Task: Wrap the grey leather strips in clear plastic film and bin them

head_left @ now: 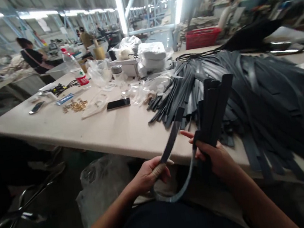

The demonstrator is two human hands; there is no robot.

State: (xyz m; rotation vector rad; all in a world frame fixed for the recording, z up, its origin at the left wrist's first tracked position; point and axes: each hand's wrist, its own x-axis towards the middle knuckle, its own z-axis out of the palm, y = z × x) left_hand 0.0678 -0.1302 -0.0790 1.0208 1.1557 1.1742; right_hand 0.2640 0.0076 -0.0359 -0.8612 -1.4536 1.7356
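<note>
My left hand [154, 172] is closed on a dark strap [171, 135], whose free end points up and away over the table edge. The same strap seems to loop down in front of my body and up towards my right hand [212, 154]. That hand grips a bundle of flat dark straps [213, 110] standing upright, its index finger stretched out to the left. Behind the bundle, a large heap of dark grey straps [254, 91] spreads over the right of the table and hangs over its front edge.
On the table [126, 133] lie a black phone [118, 103], small gold-coloured metal pieces [78, 105], a red-labelled bottle [80, 75], a lidded jar [118, 77] and plastic bags [158, 82]. A red basket [202, 37] stands beyond. A person [32, 57] sits far left; chair legs [24, 213] are lower left.
</note>
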